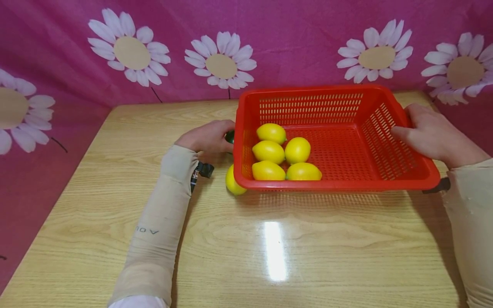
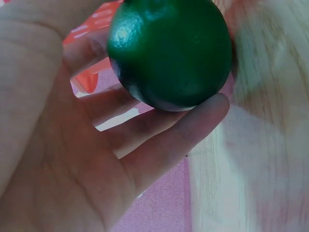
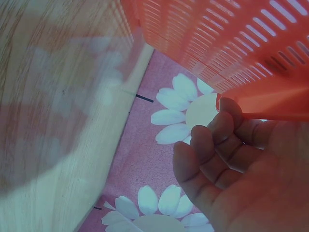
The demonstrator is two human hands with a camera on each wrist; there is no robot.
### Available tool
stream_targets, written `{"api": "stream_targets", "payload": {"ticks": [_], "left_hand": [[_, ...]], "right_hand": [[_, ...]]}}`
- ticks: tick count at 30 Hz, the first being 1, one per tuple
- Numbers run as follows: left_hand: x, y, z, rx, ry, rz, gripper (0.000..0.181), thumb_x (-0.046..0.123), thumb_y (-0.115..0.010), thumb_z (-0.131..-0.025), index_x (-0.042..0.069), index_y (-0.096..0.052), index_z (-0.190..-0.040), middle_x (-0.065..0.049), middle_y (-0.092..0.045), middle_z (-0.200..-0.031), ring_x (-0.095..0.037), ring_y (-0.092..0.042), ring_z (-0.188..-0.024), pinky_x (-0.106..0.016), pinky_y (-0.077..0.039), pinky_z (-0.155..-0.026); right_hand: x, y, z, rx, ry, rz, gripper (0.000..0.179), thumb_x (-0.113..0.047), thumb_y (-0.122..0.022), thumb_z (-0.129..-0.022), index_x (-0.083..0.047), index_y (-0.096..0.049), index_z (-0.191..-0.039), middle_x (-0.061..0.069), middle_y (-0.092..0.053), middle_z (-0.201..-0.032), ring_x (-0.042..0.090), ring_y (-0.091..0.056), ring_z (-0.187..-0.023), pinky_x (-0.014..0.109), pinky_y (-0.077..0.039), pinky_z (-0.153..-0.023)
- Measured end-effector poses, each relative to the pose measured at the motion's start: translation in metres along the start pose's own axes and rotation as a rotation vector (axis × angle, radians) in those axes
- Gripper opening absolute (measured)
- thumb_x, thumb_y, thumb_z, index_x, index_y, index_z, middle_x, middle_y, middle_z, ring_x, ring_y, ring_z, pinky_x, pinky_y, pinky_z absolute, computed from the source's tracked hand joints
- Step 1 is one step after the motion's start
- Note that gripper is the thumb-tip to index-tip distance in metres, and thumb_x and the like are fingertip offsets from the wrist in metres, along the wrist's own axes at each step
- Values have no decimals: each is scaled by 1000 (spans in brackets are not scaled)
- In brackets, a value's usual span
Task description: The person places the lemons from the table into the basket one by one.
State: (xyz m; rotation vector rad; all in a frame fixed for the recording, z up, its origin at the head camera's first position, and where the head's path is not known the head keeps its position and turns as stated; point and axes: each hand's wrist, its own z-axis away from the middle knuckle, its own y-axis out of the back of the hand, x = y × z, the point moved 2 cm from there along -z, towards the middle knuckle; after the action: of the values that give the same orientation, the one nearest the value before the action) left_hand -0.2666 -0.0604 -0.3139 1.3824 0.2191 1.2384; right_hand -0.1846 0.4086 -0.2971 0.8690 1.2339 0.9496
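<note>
A red plastic basket (image 1: 335, 185) with slotted walls holds several yellow lemons (image 1: 268, 152) grouped at its left end. My right hand (image 1: 435, 134) grips the basket's right rim, thumb over the inside and fingers outside; the right wrist view shows those fingers (image 3: 203, 154) curled below the rim. Beside the left wall, my left hand (image 1: 208, 136) holds a glossy dark green round fruit (image 2: 171, 53), its fingers curved around it. In the head view the basket rim hides most of that fruit. Another lemon (image 1: 234, 182) lies outside, partly behind the basket's front left corner.
Everything is on a light wood-grain table (image 1: 215, 248). A pink cloth (image 1: 292, 42) with large white daisies hangs along the back and sides. A small black device (image 1: 205, 170) sits at the left wrist.
</note>
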Motion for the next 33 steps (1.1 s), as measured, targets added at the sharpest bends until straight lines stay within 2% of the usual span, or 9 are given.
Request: {"api": "stream_targets", "payload": {"ticks": [7, 15, 19, 26, 33], "left_hand": [[-1, 2, 2, 12, -2, -8, 51, 41, -76, -92, 27, -62, -138, 3, -62, -138, -20, -51, -130, -50, -39, -123], [-3, 3, 2, 45, -70, 23, 46, 40, -78, -92, 29, -64, -134, 6, -64, -127, -18, -54, -121, -45, -49, -114], [-3, 4, 4, 63, -80, 25, 47, 41, -78, -91, 31, -63, -135, 7, -64, -126, -17, -55, -119, -44, -50, -111], [-4, 7, 5, 71, -74, 38, 51, 43, -78, -91, 34, -61, -138, 8, -63, -129, -17, -54, -121, -44, -50, -111], [-6, 10, 7, 92, -55, 61, 50, 38, -77, -92, 30, -61, -138, 5, -62, -131, -18, -53, -121, -43, -53, -108]], "right_hand": [[-2, 0, 3, -10, -15, -23, 55, -26, -56, -101, 12, -37, -136, 35, -54, -115, 36, -64, -82, 46, -61, -63], [-2, 1, 3, -21, -8, -24, 56, -26, -56, -101, 12, -36, -136, 35, -55, -114, 35, -64, -81, 44, -60, -62], [-3, 1, 3, -26, -1, -31, 57, -26, -57, -101, 12, -36, -137, 35, -56, -114, 33, -66, -80, 46, -62, -64], [-2, 2, 3, -38, 4, -29, 58, -27, -58, -101, 12, -36, -138, 34, -56, -115, 34, -65, -83, 49, -62, -67], [0, 3, 5, -32, 14, -27, 59, -29, -59, -101, 10, -37, -138, 33, -57, -117, 35, -63, -86, 50, -62, -70]]}}
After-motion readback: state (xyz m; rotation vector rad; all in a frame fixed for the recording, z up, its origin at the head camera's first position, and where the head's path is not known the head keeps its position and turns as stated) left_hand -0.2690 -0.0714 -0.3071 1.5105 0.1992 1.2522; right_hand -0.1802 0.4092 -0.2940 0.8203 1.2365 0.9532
